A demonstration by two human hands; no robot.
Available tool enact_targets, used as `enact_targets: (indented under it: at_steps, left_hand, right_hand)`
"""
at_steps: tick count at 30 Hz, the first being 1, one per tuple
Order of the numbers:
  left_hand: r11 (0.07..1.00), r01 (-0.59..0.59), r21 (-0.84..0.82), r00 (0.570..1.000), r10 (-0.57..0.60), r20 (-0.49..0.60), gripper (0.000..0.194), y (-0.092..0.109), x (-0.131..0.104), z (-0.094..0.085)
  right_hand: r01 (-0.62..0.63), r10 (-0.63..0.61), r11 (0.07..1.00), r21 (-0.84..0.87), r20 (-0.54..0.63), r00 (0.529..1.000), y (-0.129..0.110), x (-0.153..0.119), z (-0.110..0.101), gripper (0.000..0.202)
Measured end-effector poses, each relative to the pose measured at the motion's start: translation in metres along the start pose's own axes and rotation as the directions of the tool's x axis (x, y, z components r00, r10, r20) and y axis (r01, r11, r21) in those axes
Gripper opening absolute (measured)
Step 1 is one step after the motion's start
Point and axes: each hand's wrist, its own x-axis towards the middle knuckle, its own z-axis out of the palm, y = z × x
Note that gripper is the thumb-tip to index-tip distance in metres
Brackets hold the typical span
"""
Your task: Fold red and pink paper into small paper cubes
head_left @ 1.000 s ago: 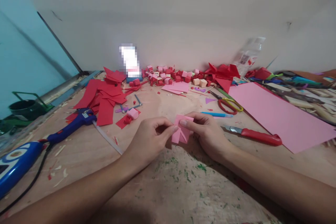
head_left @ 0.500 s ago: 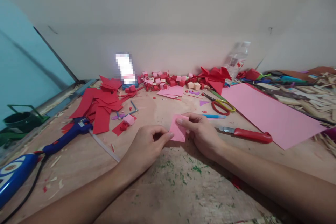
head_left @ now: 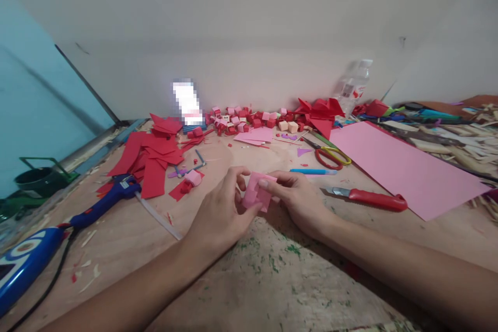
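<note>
Between my two hands, a little above the wooden table [head_left: 233,290], is a small folded piece of pink paper [head_left: 257,192]. My right hand [head_left: 298,194] pinches its right side, the thumb lying across the front. My left hand [head_left: 221,205] grips the left and lower edge, thumb at the bottom and fingers curled at the upper left. The fingertips behind the paper are hidden. Beyond my right hand lies a blue pen [head_left: 311,171]. A red-handled utility knife [head_left: 377,199] rests to its right.
Behind stand many small red and pink paper cubes [head_left: 243,124], a glowing phone [head_left: 187,101] and a plastic bottle [head_left: 356,88]. Scissors [head_left: 330,155] and a large pink sheet [head_left: 400,166] are right. Red paper pieces [head_left: 151,166] and a blue glue gun [head_left: 105,199] lie left.
My left hand has shifted its hold, its fingers rising to the paper's upper left while the thumb presses the lower edge. The paper has tilted, and its left part looks folded over.
</note>
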Motion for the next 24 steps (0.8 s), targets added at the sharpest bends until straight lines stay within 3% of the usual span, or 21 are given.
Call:
enact_targets:
  at_steps: [5, 10, 15, 17, 24]
  left_hand:
    - [0.955, 0.043, -0.295, 0.999, -0.032, 0.044, 0.023, 0.0000, 0.0031, -0.0056]
    - [0.763, 0.207, -0.612, 0.978, -0.160, 0.131, 0.026, -0.0011, 0.0059, -0.0058]
    - [0.621, 0.304, -0.722, 0.952, -0.219, 0.213, 0.026, -0.0007, 0.0058, -0.0037]
    - [0.636, 0.297, -0.713, 0.955, -0.219, 0.201, 0.026, 0.0002, 0.0059, -0.0039]
    - [0.835, 0.186, -0.518, 0.983, -0.165, 0.086, 0.021, -0.0003, 0.0075, -0.0062]
  right_hand:
    - [-0.003, 0.003, 1.000, -0.012, -0.031, 1.000, 0.0015, 0.0009, -0.0019, 0.029]
    - [0.001, -0.006, 0.998, -0.070, -0.069, 0.998, 0.0019, 0.0013, -0.0040, 0.027]
    - [0.011, -0.018, 0.994, -0.104, -0.070, 0.997, 0.0013, 0.0012, -0.0041, 0.025]
    - [0.014, -0.024, 0.991, -0.133, -0.075, 0.997, -0.0002, 0.0011, -0.0036, 0.024]
    - [0.030, -0.034, 0.989, -0.145, -0.022, 0.999, -0.0034, 0.0014, -0.0026, 0.024]
